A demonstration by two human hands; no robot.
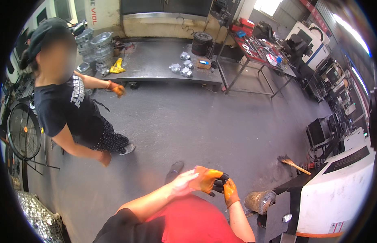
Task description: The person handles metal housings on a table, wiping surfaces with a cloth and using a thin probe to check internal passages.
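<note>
My left hand (183,183) is bare at the wrist and palm, and its fingers go out of sight at an orange work glove (206,179) with black fingertips. Whether they are inside the glove or behind it, I cannot tell. My right hand (231,193), wearing a matching orange glove, is closed at the black finger ends of that glove. Both hands are together in front of my red-clad front. Beneath them, a dark shoe (175,168) shows on the floor.
A person (71,101) in dark clothes and orange gloves stands at left. Metal parts (186,65) rest on a low platform (156,73); a tool table (261,54) stands behind right. At right are a brush (294,164), a bucket (260,201) and a white machine (338,194).
</note>
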